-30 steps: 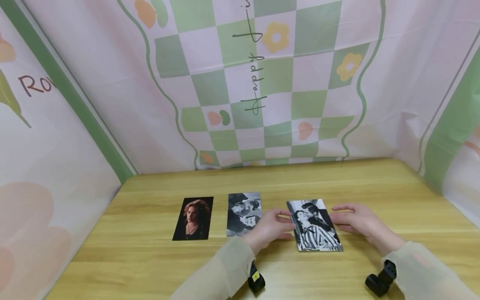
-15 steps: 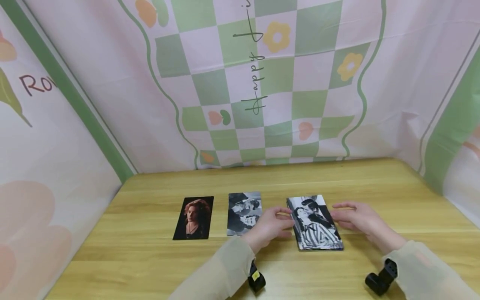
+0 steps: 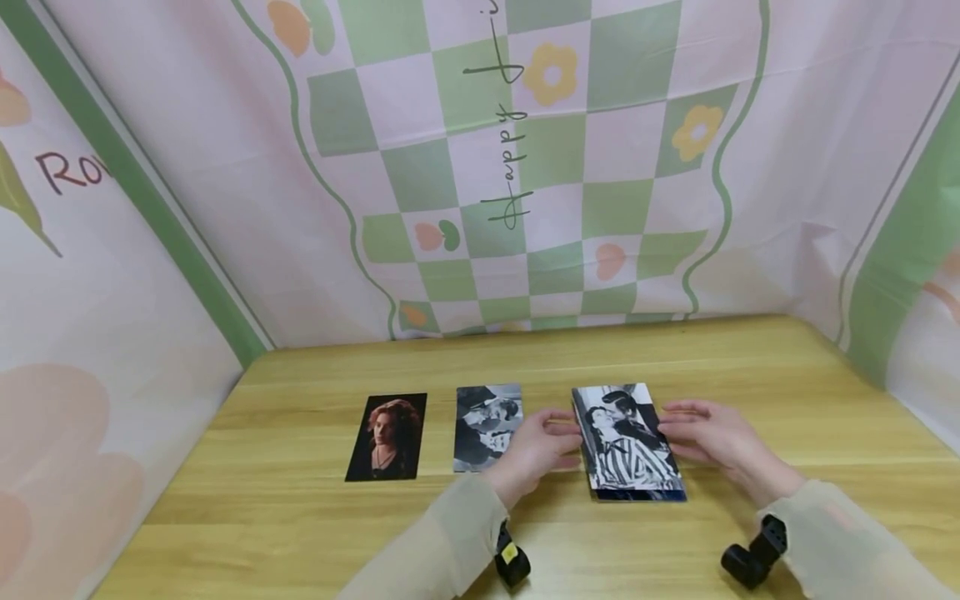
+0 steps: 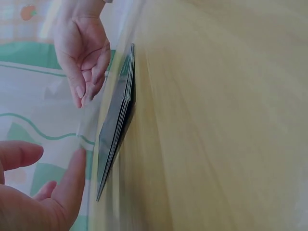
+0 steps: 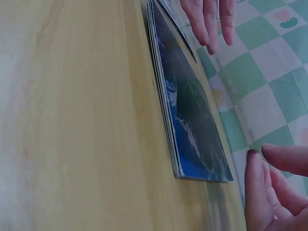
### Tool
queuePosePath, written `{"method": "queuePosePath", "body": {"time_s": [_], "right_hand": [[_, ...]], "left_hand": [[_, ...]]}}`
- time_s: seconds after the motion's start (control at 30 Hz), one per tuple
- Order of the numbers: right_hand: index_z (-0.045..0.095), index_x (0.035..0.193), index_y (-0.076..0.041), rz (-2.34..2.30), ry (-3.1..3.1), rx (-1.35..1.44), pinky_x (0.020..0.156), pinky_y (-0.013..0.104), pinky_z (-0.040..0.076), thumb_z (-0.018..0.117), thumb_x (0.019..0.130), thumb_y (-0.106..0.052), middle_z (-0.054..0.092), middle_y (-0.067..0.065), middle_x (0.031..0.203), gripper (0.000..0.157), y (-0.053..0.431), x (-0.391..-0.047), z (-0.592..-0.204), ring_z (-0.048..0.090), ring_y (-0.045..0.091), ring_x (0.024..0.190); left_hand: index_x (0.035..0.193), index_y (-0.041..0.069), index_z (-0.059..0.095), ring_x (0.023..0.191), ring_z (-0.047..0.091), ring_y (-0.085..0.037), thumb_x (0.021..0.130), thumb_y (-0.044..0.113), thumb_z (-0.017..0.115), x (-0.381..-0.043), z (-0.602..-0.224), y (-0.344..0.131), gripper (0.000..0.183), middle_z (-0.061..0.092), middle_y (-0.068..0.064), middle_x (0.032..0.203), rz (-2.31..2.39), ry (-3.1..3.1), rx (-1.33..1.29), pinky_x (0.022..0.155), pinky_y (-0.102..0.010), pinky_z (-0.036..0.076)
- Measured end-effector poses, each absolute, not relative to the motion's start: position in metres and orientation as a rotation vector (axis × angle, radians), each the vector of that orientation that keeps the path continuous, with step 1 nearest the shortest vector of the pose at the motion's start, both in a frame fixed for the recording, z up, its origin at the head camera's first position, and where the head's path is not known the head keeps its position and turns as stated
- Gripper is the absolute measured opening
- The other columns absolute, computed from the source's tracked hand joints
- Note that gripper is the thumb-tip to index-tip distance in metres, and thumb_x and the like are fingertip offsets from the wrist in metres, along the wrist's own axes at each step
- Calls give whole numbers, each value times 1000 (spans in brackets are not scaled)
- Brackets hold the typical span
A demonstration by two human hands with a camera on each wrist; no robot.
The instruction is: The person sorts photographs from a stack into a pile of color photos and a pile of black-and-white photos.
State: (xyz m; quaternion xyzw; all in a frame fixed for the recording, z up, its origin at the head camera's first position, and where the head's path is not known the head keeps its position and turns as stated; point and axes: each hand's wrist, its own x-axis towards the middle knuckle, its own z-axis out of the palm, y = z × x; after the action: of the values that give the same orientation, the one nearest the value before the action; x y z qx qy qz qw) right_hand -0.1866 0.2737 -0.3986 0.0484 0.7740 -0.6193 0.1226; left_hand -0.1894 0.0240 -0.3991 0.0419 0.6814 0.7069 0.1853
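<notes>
A stack of photo cards (image 3: 628,442) lies between my two hands on the wooden table. Its top picture is black and white, a couple with one in stripes. A dark blue card (image 5: 192,120) shows beneath it, past its near edge. My left hand (image 3: 538,450) is at the stack's left edge with relaxed fingers. From the right, fingertips of my right hand (image 3: 716,437) come up to the opposite edge. In the left wrist view, the layered edges of the stack (image 4: 115,125) show a gap between upper and lower cards.
Left of the stack lies another black-and-white photo card (image 3: 480,417), partly behind my left hand. Farther left is a dark portrait card (image 3: 388,437). A patterned cloth (image 3: 555,150) hangs behind the table (image 3: 300,517).
The top picture has shifted away from me, baring the dark blue card at its near edge. Both hands have stayed at the stack's sides with only slight movement.
</notes>
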Motion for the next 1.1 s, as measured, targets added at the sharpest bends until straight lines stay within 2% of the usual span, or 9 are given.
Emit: {"method": "queuePosePath", "body": {"time_s": [0.13,0.3,0.57,0.83,1.1], "right_hand": [[29,137,14,-1799,2256,149,73,25,59,62,88,-2,67,-8,91,62,268,-188,-400,64,2,79],[26,139,14,-1825,2202,128,72,24,59,57,90,2,66,-10,89,59,260,-188,-400,63,3,80],[24,141,13,-1841,2151,88,75,26,59,53,92,3,62,-5,95,58,244,-189,-400,62,3,83],[23,143,11,-1863,2110,44,74,25,59,54,91,3,58,-2,97,60,220,-192,-400,61,4,83],[24,145,8,-1833,2142,64,71,26,59,57,91,1,55,5,103,63,199,-194,-399,62,7,82]], "left_hand": [[127,-10,49,86,66,-21,84,-8,60,-191,-400,20,44,62,-18,113,2026,1888,107,80,-34,59],[124,-8,55,79,65,-15,83,-8,62,-194,-400,13,41,63,-13,106,2027,1890,46,78,-32,59],[119,-4,61,76,64,-13,81,-8,65,-199,-399,0,38,63,-10,98,2013,1946,3,72,-26,60],[119,0,62,77,63,-13,83,-5,65,-202,-402,-23,36,63,-8,99,1931,2027,-10,70,-24,59],[125,-4,57,73,63,-9,83,-8,64,-202,-404,-45,43,62,-9,99,1933,2006,44,68,-24,60]]}}
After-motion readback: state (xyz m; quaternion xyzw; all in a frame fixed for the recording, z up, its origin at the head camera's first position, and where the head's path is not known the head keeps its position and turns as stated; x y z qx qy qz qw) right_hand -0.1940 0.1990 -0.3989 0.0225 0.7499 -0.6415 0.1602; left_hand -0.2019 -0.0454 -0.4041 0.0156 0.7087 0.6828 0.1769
